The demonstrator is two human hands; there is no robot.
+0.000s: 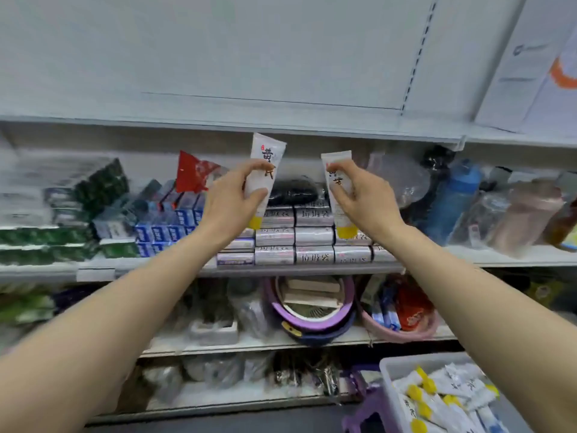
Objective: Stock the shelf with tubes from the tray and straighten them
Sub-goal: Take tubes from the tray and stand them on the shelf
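My left hand [232, 200] grips a white tube [265, 164] with a yellow cap, held upright with the cap down. My right hand [359, 195] grips a second white tube [338, 210] of the same kind, cap down too. Both tubes hang in front of the middle shelf [312, 268], above stacked silver boxes [313, 237]. The empty top shelf [281, 128] runs just above the tubes. A grey tray [393, 379] holding several more yellow-capped tubes [443, 398] sits at the lower right.
Blue and green boxes [156, 232] fill the middle shelf's left side; a blue bottle [452, 201] and wrapped bottles stand at its right. Below are purple and pink basins [312, 310]. A purple stool [365, 414] stands under the tray.
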